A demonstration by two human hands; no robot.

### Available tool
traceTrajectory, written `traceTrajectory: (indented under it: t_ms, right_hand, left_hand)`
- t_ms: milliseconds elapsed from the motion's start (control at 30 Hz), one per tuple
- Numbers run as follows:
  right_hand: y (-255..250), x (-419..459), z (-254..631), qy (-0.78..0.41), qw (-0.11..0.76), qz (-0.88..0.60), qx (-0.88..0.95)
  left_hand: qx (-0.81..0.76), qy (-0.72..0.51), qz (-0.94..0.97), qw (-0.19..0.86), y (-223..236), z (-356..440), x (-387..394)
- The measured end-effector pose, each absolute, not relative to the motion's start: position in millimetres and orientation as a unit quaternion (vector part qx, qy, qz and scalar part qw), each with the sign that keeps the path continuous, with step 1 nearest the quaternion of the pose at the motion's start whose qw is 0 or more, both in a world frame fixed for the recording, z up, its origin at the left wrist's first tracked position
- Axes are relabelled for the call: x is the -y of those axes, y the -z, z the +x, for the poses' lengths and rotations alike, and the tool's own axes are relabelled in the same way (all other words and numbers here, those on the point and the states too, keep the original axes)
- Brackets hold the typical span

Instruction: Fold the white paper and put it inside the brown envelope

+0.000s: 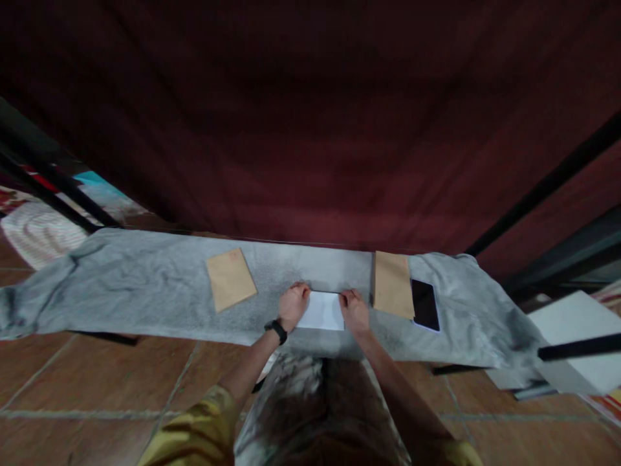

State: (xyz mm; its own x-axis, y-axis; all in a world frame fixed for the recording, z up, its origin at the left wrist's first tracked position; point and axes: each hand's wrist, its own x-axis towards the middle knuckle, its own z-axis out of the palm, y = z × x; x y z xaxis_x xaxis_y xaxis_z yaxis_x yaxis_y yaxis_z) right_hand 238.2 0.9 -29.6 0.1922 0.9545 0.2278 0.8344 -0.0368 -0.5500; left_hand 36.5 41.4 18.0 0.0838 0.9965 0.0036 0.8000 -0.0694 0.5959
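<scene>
A white sheet of paper [324, 310] lies on a grey cloth [145, 285] spread over a low surface. My left hand [293, 305], with a black watch on its wrist, presses its curled fingers on the paper's left edge. At the paper's right edge my right hand [354, 310] does the same, fingers bent onto the top corner. A brown envelope [230, 279] lies to the left of my hands, and a stack of brown envelopes [392, 283] lies just right of them.
A black phone [425, 304] rests beside the right stack. A dark red curtain [310, 129] hangs behind the surface. Black metal bars [543, 188] run at both sides. A white board [577, 336] lies on the tiled floor [97, 382] at right.
</scene>
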Motion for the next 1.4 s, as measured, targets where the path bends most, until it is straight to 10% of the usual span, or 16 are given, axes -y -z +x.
traceTrajectory:
  t_ms: [233, 1400]
  right_hand:
    - [40, -2, 233, -0.065, 0.275, -0.717, 0.637]
    - [47, 48, 222, 0.032, 0.208, -0.657, 0.724]
  left_hand:
    - [-0.567, -0.195, 0.797, 0.074, 4, 49, -17]
    - [-0.582, -0.113, 0.805, -0.012, 20, 37, 12]
